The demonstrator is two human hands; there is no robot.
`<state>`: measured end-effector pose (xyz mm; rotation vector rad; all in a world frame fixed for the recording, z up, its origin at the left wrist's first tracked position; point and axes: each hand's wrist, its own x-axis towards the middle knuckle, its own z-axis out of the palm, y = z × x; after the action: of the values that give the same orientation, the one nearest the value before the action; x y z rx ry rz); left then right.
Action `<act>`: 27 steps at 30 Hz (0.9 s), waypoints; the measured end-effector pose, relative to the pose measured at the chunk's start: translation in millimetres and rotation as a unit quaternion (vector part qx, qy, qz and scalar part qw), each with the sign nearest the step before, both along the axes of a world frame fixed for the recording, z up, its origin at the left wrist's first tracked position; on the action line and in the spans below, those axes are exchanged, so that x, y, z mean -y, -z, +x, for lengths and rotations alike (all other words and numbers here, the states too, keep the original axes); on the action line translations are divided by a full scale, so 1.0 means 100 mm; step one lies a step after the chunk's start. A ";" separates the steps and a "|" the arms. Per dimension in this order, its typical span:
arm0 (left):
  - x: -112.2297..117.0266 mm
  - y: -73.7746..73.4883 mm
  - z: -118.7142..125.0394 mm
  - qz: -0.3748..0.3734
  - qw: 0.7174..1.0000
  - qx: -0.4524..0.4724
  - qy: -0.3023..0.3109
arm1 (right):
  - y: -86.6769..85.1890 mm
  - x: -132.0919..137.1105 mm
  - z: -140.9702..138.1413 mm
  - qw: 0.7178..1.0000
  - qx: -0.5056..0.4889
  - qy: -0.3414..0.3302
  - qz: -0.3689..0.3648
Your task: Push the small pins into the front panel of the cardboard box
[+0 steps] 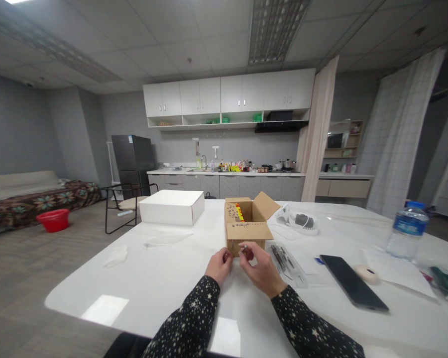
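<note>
An open cardboard box [246,231] stands on the white table [164,283], its flaps folded outward and small dark bits lying on them. A yellow and red strip [239,213] runs along its left flap. At the box's near side, my left hand [219,267] is closed, fingertips pinched together by the lower left corner. Thumb and fingers of my right hand [262,268] pinch something small in front of the box; it is too small to name. Right of the box lies a clear plastic case [288,264] holding several slim metal tools.
A white box [171,207] stands at the back left. To the right are white cables with a power strip [302,223], a dark phone [353,282], a round beige object [366,273] and a water bottle [408,231]. Thin clear plastic [115,255] lies left.
</note>
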<state>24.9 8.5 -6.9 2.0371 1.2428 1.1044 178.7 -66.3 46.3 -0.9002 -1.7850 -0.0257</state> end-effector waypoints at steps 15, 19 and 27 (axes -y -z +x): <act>0.00 0.00 -0.01 -0.002 1.000 0.002 -0.011 | -0.21 -0.29 0.21 0.986 -0.044 0.155 0.051; -0.01 0.00 -0.01 -0.003 1.000 0.015 -0.012 | -0.20 -0.37 0.25 0.985 -0.032 0.169 0.024; 0.00 0.00 -0.01 0.000 0.999 0.027 -0.020 | -0.25 -0.45 0.29 0.986 -0.049 0.159 0.014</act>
<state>23.6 8.4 -6.7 1.9777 1.2611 1.1688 207.3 -21.3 70.9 -1.1385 -1.5318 -0.2065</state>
